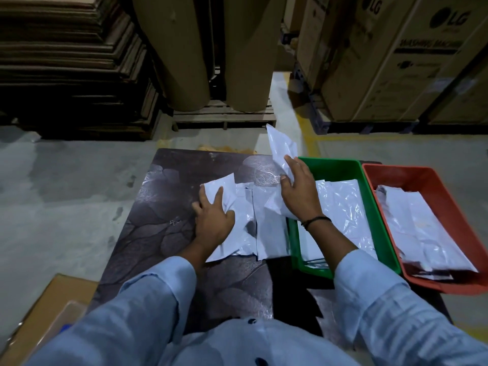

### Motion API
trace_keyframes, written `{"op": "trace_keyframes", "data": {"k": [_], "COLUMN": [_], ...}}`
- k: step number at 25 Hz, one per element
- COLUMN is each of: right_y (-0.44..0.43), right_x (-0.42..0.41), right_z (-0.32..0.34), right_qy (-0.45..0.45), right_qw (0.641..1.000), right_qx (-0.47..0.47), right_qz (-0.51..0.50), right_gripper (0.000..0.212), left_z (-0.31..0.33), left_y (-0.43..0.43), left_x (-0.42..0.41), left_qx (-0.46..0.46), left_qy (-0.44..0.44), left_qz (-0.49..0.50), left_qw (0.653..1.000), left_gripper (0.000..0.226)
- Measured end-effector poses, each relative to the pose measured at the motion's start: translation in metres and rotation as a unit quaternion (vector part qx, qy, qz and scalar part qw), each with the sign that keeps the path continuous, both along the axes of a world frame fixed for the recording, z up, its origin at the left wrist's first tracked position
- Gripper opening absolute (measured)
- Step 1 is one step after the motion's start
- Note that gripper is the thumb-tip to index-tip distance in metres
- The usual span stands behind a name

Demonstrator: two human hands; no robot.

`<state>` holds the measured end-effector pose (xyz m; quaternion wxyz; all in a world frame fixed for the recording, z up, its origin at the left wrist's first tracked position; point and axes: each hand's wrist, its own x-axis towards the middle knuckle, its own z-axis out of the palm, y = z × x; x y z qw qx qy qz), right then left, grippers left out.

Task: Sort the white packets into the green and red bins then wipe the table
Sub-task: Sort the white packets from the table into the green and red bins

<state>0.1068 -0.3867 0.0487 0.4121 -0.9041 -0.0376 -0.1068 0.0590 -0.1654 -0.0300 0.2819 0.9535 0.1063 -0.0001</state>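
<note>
Packets (269,233) heaped mid-bench (163,207); left grip (214,215) spread flat on them, probably pinning the pile. Right grip (298,188) pinches one raised packet (281,146), likely headed for green bin (332,165) at 3 o'clock; red bin (396,171) beyond.

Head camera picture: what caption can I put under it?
Sorting time: the right hand holds up a white packet beside the green bin while the left hand rests on the table pile.
</note>
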Motion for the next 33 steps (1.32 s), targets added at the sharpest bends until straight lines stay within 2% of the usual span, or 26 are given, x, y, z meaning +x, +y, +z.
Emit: {"op": "trace_keyframes", "data": {"k": [8, 13, 17, 24, 29, 31, 33], "right_y": [-0.037, -0.079, -0.117, -0.169, -0.179, -0.174, -0.167], "right_x": [-0.021, -0.043, -0.06, -0.08, -0.078, -0.078, -0.077], "right_z": [0.001, 0.001, -0.001, -0.011, -0.016, -0.016, -0.018], "right_qy": [-0.016, -0.013, -0.008, -0.028, -0.012, 0.025, 0.045], "right_qw": [0.999, 0.999, 0.995, 0.982, 0.973, 0.959, 0.953], "right_qx": [-0.029, -0.018, -0.039, -0.112, -0.209, -0.27, -0.294], "right_qz": [-0.013, -0.049, -0.091, -0.147, -0.094, -0.084, -0.06], "right_gripper": [0.037, 0.038, 0.045, 0.046, 0.052, 0.056, 0.061], "left_z": [0.046, 0.078, 0.091, 0.102, 0.108, 0.108, 0.107], "left_y": [-0.017, -0.068, -0.104, -0.149, -0.18, -0.188, -0.194], "left_x": [0.003, 0.0, -0.004, -0.01, -0.003, -0.003, -0.003], "left_qx": [-0.058, -0.123, -0.141, -0.144, -0.15, -0.137, -0.128], "left_qy": [-0.045, -0.041, -0.046, -0.058, -0.076, -0.078, -0.077], "left_qz": [0.006, -0.032, -0.069, -0.098, -0.074, -0.065, -0.048], "left_qw": [0.997, 0.991, 0.987, 0.983, 0.983, 0.985, 0.988], "left_gripper": [0.067, 0.068, 0.067, 0.067, 0.067, 0.066, 0.066]}}
